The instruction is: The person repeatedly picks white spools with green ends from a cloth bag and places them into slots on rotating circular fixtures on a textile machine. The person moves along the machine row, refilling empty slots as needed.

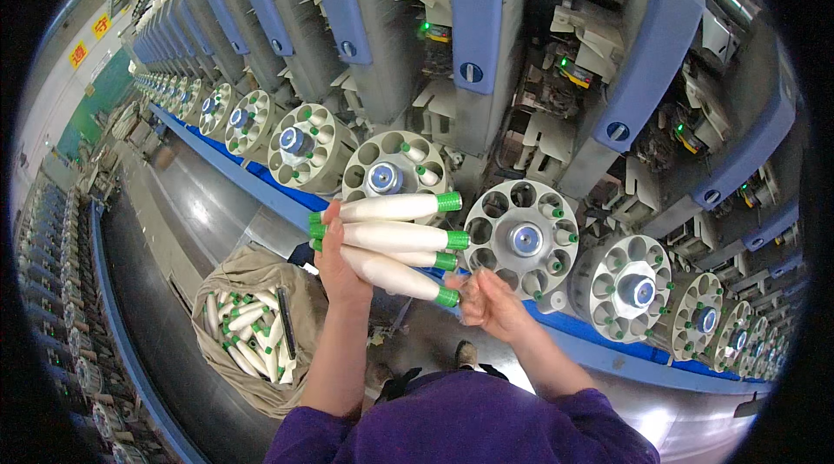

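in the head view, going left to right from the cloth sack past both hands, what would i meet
Cloth sack → left hand → right hand → first round holder wholly beyond that hand.

Forearms (334, 351) forward, right fingers (492, 290) curled

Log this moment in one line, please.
Left hand: holding white bobbins | right hand: blurred beside lowest bobbin's green end | sack at left: similar bobbins inside
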Tool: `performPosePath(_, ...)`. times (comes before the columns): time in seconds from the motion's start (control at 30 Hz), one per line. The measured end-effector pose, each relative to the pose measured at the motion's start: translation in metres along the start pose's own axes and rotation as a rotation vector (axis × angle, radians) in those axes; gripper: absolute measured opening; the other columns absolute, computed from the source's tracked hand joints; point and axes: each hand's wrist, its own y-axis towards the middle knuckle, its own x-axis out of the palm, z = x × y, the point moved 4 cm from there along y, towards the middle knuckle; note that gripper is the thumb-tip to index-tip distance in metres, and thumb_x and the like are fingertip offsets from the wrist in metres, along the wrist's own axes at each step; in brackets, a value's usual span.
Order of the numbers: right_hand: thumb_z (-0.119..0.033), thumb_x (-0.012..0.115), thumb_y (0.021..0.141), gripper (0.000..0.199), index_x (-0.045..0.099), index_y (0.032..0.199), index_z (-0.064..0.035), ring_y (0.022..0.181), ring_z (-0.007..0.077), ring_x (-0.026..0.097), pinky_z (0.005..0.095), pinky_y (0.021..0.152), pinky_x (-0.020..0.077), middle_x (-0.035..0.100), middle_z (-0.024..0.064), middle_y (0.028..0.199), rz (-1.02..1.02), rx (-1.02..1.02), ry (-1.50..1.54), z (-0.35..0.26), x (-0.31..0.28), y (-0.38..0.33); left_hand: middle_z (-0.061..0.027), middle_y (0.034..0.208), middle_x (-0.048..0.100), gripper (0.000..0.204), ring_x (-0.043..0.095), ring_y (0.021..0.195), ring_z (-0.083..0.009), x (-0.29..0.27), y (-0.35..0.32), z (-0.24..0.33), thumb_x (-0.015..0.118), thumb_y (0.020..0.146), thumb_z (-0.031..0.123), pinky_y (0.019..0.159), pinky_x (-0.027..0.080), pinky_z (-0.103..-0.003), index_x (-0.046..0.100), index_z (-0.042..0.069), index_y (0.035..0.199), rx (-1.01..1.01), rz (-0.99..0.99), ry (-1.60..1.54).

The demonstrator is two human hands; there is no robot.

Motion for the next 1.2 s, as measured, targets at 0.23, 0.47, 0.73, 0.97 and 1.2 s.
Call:
performPosePath(0.23,-0.038,0.05,0.092,0.034,0.051,0.073,-0.01,0.053,0.0089,0.05,0.0236,0.046,0.0419,0.05,0.0004,0.061,-0.076,0.213,-0.704,-0.005,-0.111,-0.021,-0.0102,0.113,0.054,0.037,0.053,0.104,-0.0218,-0.007,0.0,-0.02,0.057,0.086,0.017,0.092,0.043,-0.038,0.052,0.003,0.119,-0.099,0.085,-0.022)
performPosePath(0.47,-0.019,0.042,0.092,0.022,0.055,0.086,-0.0026,0.079,0.0183,0.06,0.0369,0.084,0.0518,0.061,0.0114,0.094,0.863,-1.027,0.47,-0.178,-0.247,-0.143,-0.01,0.114,0.054,0.036,0.053,0.104,-0.022,-0.004,-0.001,-0.013,0.059,0.085,0.018,0.091,0.044,-0.038,0.053,0.003,0.118,-0.114,-0.008,0.063)
performPosePath(0.73,-0.024,0.06,0.086,0.036,0.052,0.113,-0.0027,0.091,0.0222,0.059,0.0323,0.083,0.0467,0.06,0.0093,0.099,-0.171,-0.158,-1.162,-0.059,-0.064,-0.007,-0.0117,0.117,0.052,0.042,0.053,0.105,-0.0238,0.04,-0.008,-0.045,0.063,0.083,0.024,0.093,0.043,-0.039,0.054,0.003,0.119,-0.286,-0.043,0.026)
performPosePath(0.97,-0.032,0.055,0.091,0.029,0.06,0.089,-0.0042,0.069,0.008,0.052,0.0229,0.065,0.0432,0.061,0.0053,0.091,0.402,-0.083,-0.662,-0.093,-0.129,-0.047,-0.0091,0.101,0.06,0.04,0.059,0.088,-0.0169,0.044,0.02,-0.1,0.071,0.075,0.008,0.075,0.049,-0.031,0.059,0.001,0.113,-0.337,-0.214,0.472)
performPosePath(1.2,-0.025,0.05,0.094,0.025,0.061,0.089,-0.0028,0.096,0.0137,0.057,0.0282,0.08,0.0462,0.056,0.0081,0.117,0.13,-0.293,-0.675,-0.086,-0.094,-0.018,-0.0142,0.115,0.048,0.036,0.049,0.109,-0.0239,0.062,0.007,-0.163,0.07,0.067,0.007,0.092,0.039,-0.03,0.067,0.011,0.103,0.248,-0.21,0.885)
